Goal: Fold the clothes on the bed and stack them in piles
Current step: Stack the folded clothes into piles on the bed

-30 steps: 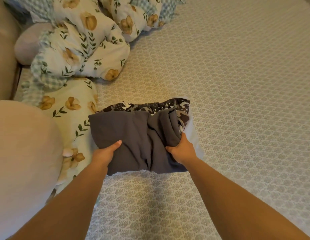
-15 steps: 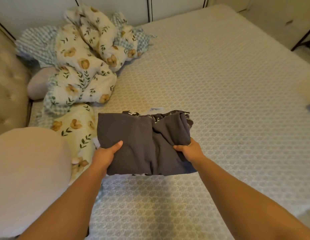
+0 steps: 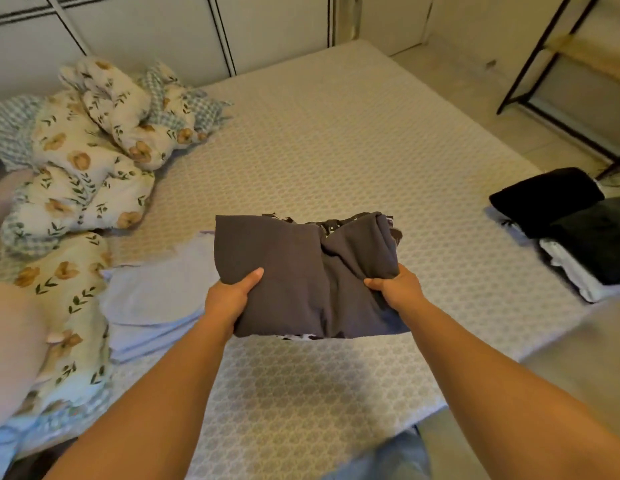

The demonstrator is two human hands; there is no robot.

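Note:
A folded dark grey garment (image 3: 294, 271) tops a small stack that I hold raised over the bed (image 3: 336, 150). A black-and-white patterned piece (image 3: 331, 224) peeks out beneath it at the far and near edges. My left hand (image 3: 232, 299) grips the stack's near-left edge, thumb on top. My right hand (image 3: 396, 289) grips its near-right side, thumb on a bunched fold. A folded pale lilac garment (image 3: 156, 296) lies flat on the bed to the left. At the right edge sits a pile of folded clothes (image 3: 578, 230), black and dark pieces over white ones.
A crumpled floral duvet (image 3: 86, 157) and floral pillow (image 3: 66, 296) fill the left side. A pinkish cushion (image 3: 10, 341) is at the near left. A black metal shelf (image 3: 571, 74) stands on the floor at the right, wardrobe doors (image 3: 156, 26) behind.
Both hands lifted the grey-topped stack off the bed and carried it rightward. The view rose and swung right, revealing the lilac garment left behind and the pile at the right edge.

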